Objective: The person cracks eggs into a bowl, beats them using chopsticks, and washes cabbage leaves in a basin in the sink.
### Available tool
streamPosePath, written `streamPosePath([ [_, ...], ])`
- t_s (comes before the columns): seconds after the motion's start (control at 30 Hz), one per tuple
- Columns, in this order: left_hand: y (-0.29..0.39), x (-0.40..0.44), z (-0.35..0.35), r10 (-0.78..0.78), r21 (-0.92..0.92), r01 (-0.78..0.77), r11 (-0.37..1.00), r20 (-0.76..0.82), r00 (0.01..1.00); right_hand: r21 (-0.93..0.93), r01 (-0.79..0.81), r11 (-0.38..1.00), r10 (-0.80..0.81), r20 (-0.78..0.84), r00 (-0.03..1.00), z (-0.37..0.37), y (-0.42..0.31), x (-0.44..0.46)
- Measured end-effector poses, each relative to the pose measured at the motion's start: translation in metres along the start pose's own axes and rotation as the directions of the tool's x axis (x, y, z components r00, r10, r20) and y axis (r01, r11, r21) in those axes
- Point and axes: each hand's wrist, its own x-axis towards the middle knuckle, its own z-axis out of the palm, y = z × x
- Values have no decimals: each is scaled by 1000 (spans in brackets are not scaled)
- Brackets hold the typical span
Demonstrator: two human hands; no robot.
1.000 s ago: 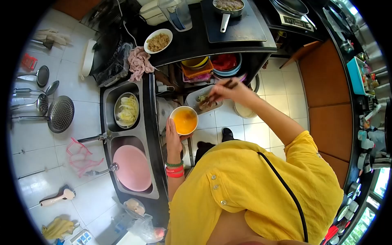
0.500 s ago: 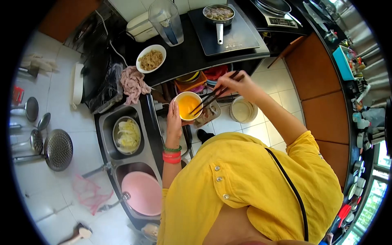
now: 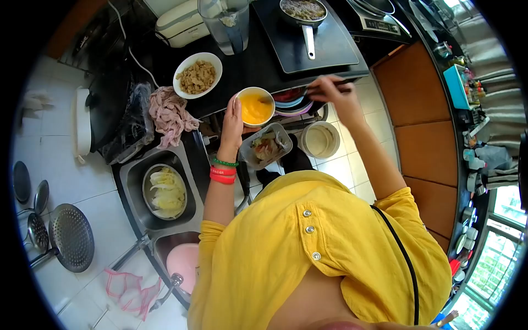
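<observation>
My left hand [image 3: 233,122] is closed around the side of a white bowl [image 3: 256,88] holding orange-yellow liquid that looks like beaten egg [image 3: 254,109]. To the right of the bowl, my right hand [image 3: 334,94] grips dark chopsticks [image 3: 346,81], partly blurred. The chopsticks' tips are hard to make out against the dark shelf. Just beyond the bowl, on the black counter, sits a white dish [image 3: 177,82] of brown minced food [image 3: 197,77]. Below the bowl is a clear plastic container [image 3: 286,140] with scraps in it.
A pan [image 3: 302,11] of food stands on a flat cooktop [image 3: 330,55]. A pitcher [image 3: 224,27] and a pink cloth [image 3: 170,113] are at the counter. Cabbage leaves [image 3: 166,192] lie in a bowl in the sink [image 3: 135,190]. A bucket [image 3: 320,139] stands on the floor.
My right hand has lifted the chopsticks out of the bowl and moved right and up. The bowl is slightly nearer the counter; the view has shifted.
</observation>
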Motion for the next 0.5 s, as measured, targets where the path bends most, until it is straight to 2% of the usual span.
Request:
streamPosePath([
  [0.1, -14, 24, -6, -1, 24, 1, 1000, -14, 1000, 49, -82, 995, 74, 135, 988, 13, 17, 5],
  [0.13, -18, 29, -7, -1, -21, 1, 1000, -22, 1000, 149, -86, 985, 78, 60, 995, 12, 15, 13],
  [0.17, -21, 33, -8, -1, -66, 0, 998, -29, 1000, 125, 41, 991, -37, -29, 999, 11, 28, 21],
  [0.23, -28, 50, -10, -12, -74, 9, 997, -41, 999, 50, 42, 998, -46, 70, 997, 16, 49, 35],
  [0.27, -35, 65, -10, 15, -53, -18, 998, -56, 998, 25, -6, 1000, 3, 117, 993, 15, 48, 40],
  [0.3, -32, 77, -8, 43, -31, -45, 999, -71, 997, 27, -3, 1000, -1, 117, 993, 14, 43, 50],
  [0.37, -33, 94, -6, 36, -24, -39, 999, -86, 996, 101, 95, 990, -90, -49, 995, 9, 40, 68],
  [0.4, -32, 101, -4, 35, -17, -37, 999, -102, 994, 23, 118, 993, -117, -57, 992, 10, 47, 76],
  [0.43, -31, 108, -3, 34, -10, -35, 999, -117, 992, 4, 65, 998, -65, 57, 996, 11, 53, 81],
  [0.5, -32, 119, 2, 11, 24, -7, 1000, -173, 985, 29, -12, 1000, 8, 130, 991, 8, 52, 86],
])
